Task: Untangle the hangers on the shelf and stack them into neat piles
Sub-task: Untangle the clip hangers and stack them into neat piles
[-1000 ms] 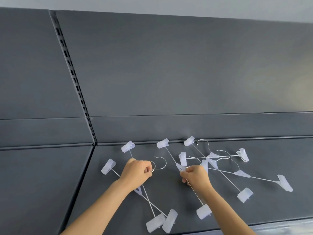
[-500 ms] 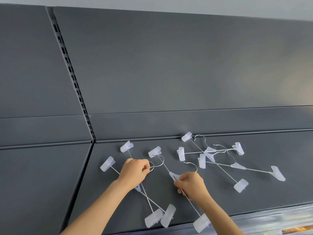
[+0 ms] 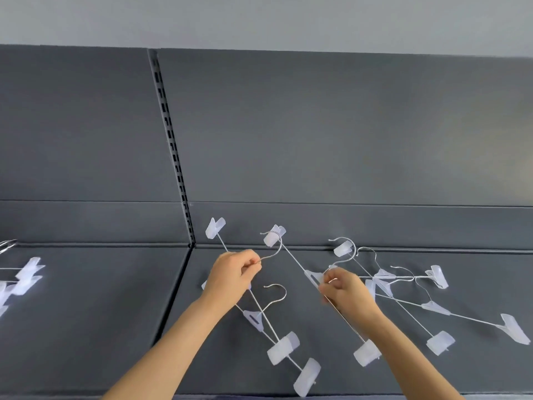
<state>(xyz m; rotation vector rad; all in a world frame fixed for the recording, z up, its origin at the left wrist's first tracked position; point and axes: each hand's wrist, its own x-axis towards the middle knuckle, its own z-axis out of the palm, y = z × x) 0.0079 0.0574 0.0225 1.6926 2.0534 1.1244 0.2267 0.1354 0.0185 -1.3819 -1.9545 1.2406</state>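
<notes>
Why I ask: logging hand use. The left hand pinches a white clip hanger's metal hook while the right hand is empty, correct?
No: in the head view the right hand isn't empty; it holds another white clip hanger by its middle. The left hand does pinch a metal hook.

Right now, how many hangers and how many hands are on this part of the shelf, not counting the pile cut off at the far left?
Hangers: 6 (one held in each hand, four lying loose)
Hands: 2 (left hand, right hand)
Total: 8
</notes>
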